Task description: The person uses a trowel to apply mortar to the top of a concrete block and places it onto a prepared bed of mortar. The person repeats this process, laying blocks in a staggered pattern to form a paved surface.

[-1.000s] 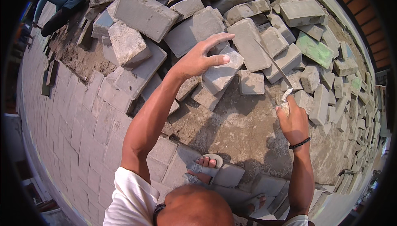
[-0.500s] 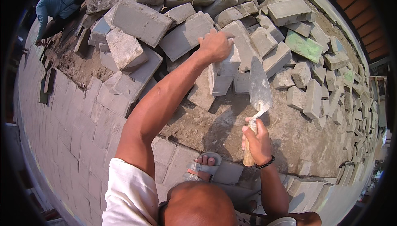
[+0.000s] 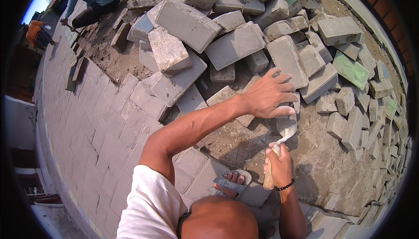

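While loose pavers [image 3: 235, 44] crowd around, left hand [image 3: 267, 95] grips one.

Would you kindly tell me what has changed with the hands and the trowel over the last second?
The left hand reached out and closed its grip on a grey paving block. The right hand took up the trowel by its wooden handle and brought the blade under that block. The block pile is unchanged.

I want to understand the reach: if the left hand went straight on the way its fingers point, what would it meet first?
Probably the long grey paving block just beyond the fingertips of the left hand; depth is unclear, though they look almost touching.
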